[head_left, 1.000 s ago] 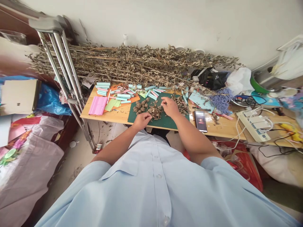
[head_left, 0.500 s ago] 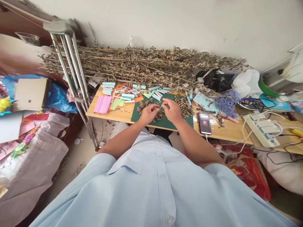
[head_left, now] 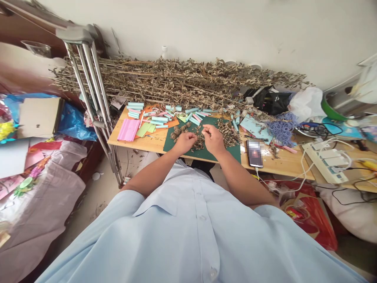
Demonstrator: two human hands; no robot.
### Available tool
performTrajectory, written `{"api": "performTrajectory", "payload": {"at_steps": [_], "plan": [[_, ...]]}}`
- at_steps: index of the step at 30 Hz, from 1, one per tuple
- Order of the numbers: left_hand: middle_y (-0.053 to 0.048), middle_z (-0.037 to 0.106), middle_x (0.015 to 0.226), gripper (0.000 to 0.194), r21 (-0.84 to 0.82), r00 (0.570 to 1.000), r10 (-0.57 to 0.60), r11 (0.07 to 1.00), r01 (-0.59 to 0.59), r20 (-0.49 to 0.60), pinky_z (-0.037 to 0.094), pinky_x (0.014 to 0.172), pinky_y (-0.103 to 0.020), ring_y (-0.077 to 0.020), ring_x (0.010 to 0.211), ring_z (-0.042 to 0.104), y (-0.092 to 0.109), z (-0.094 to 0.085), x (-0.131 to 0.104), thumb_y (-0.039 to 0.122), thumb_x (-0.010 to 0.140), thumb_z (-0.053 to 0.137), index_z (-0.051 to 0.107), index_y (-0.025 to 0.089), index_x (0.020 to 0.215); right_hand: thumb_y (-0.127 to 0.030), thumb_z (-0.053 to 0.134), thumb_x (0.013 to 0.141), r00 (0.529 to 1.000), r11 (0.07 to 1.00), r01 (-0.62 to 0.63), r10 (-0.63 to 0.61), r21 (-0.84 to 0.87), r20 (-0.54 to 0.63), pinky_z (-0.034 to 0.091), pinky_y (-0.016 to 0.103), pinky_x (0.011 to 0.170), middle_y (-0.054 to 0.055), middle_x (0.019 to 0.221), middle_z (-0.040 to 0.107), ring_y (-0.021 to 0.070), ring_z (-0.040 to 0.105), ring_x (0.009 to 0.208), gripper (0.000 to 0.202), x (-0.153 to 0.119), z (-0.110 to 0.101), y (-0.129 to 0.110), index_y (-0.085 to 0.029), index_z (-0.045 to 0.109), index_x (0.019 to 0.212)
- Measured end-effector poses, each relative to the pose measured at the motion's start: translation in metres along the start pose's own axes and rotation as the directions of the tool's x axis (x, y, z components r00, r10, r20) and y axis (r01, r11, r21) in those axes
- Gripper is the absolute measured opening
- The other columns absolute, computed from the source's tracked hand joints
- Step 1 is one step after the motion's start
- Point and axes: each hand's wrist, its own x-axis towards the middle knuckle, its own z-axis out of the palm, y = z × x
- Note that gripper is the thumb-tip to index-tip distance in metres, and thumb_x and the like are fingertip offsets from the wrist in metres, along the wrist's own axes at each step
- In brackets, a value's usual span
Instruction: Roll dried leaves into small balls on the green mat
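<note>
Over a dark green mat (head_left: 235,153), my left hand (head_left: 186,144) is closed in a pinch, fingertips pointing right. Facing it is my right hand (head_left: 214,140), its thumb and fingers also pinched together, a little apart from the left. Whatever the fingertips hold is too small to make out. Between and below the hands lies a small heap of dried leaf bits (head_left: 198,144). Brownish round clumps (head_left: 177,133) sit behind my left hand. To the right of my right hand spreads a larger pile of dried leaves (head_left: 229,133).
Long dried plant stalks (head_left: 176,78) line the wall. Rolled blue and pink paper tubes (head_left: 160,119) lie behind the mat, with pink paper (head_left: 129,129) at left. A phone (head_left: 255,153), purple cord (head_left: 282,129) and power strip (head_left: 325,161) are rightward. Metal crutches (head_left: 91,86) stand left.
My hands have drawn slightly apart; the right has shifted a little, and the fingertips now show a wider gap between the hands. The piles look the same.
</note>
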Motion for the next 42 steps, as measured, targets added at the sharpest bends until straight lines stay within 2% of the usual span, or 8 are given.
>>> {"api": "performTrajectory", "payload": {"at_steps": [5,12,20,25,30,34,38,42], "plan": [[0.003,0.050,0.055,0.024,-0.061,0.999,-0.033,0.998,0.033,-0.008,0.032,0.052,-0.025,-0.0100,0.052,0.043,-0.008,0.001,0.002,0.037,0.082,0.065,0.071,0.014,0.081,-0.034,0.052,0.093,0.993,0.987,-0.115,0.118,0.110,-0.021,0.052,0.039,0.095,0.007,0.104,0.073,0.0223,0.068,0.095,0.037,0.003,-0.003,0.001,-0.021,0.059,0.127],[0.004,0.054,0.060,0.037,-0.159,0.999,-0.018,0.987,0.012,-0.041,0.033,0.053,-0.023,-0.0084,0.052,0.044,-0.009,0.003,0.005,0.037,0.077,0.074,0.071,0.014,0.106,-0.035,0.059,0.090,0.991,0.964,-0.102,0.119,0.244,-0.056,0.052,0.039,0.091,0.005,0.098,0.073,0.0205,0.067,0.088,0.037,-0.001,0.004,0.005,-0.021,0.060,0.125],[0.005,0.046,0.055,0.029,-0.428,0.983,-0.099,0.890,0.157,0.153,0.023,0.045,-0.021,-0.0045,0.044,0.035,0.005,0.005,-0.002,0.042,0.079,0.073,0.063,0.015,0.081,-0.034,0.059,0.092,0.998,0.977,-0.038,0.049,0.209,-0.046,0.052,0.040,0.095,0.006,0.101,0.074,0.0207,0.068,0.092,0.034,-0.012,0.012,-0.001,-0.022,0.062,0.124],[0.006,0.044,0.053,0.026,-0.422,0.984,-0.108,0.893,0.158,0.140,0.025,0.046,-0.020,-0.0038,0.044,0.035,0.004,0.007,-0.005,0.036,0.076,0.075,0.060,0.015,0.076,-0.035,0.059,0.091,0.987,0.937,-0.126,0.151,0.327,-0.052,0.053,0.038,0.090,0.005,0.098,0.073,0.0192,0.067,0.088,0.033,-0.014,0.017,0.004,-0.021,0.062,0.120],[0.005,0.048,0.055,0.025,-0.317,0.995,-0.077,0.944,0.093,0.063,0.032,0.051,-0.022,-0.0058,0.048,0.039,-0.005,0.007,-0.003,0.038,0.078,0.071,0.065,0.014,0.079,-0.038,0.060,0.090,0.970,0.905,-0.177,0.227,0.387,-0.089,0.054,0.036,0.087,0.005,0.096,0.070,0.0185,0.066,0.087,0.034,-0.014,0.013,0.010,-0.021,0.062,0.118],[0.002,0.057,0.060,0.024,-0.019,0.999,0.001,1.000,-0.002,-0.040,0.036,0.056,-0.024,-0.0094,0.055,0.046,-0.011,0.001,0.002,0.038,0.080,0.069,0.070,0.014,0.078,-0.040,0.058,0.092,0.974,0.916,-0.179,0.217,0.359,-0.069,0.054,0.036,0.085,0.005,0.096,0.069,0.0181,0.065,0.086,0.034,-0.028,0.006,0.006,-0.021,0.061,0.120],[-0.001,0.065,0.067,0.020,0.218,0.995,0.080,0.974,-0.064,-0.065,0.041,0.063,-0.027,-0.0133,0.063,0.054,-0.012,-0.003,0.007,0.034,0.083,0.066,0.074,0.016,0.081,-0.037,0.053,0.097,0.992,0.945,-0.127,0.122,0.301,0.037,0.054,0.036,0.084,0.004,0.095,0.069,0.0183,0.064,0.083,0.032,-0.057,0.002,-0.003,-0.023,0.059,0.125],[-0.004,0.073,0.081,0.023,0.316,0.994,0.100,0.945,-0.081,-0.045,0.047,0.071,-0.029,-0.0174,0.074,0.062,-0.011,-0.004,0.009,0.032,0.083,0.068,0.078,0.017,0.099,-0.032,0.045,0.101,0.983,0.983,0.004,-0.038,0.182,0.182,0.053,0.036,0.087,0.006,0.097,0.067,0.0200,0.065,0.088,0.029,-0.086,0.004,-0.010,-0.024,0.061,0.124]]}}
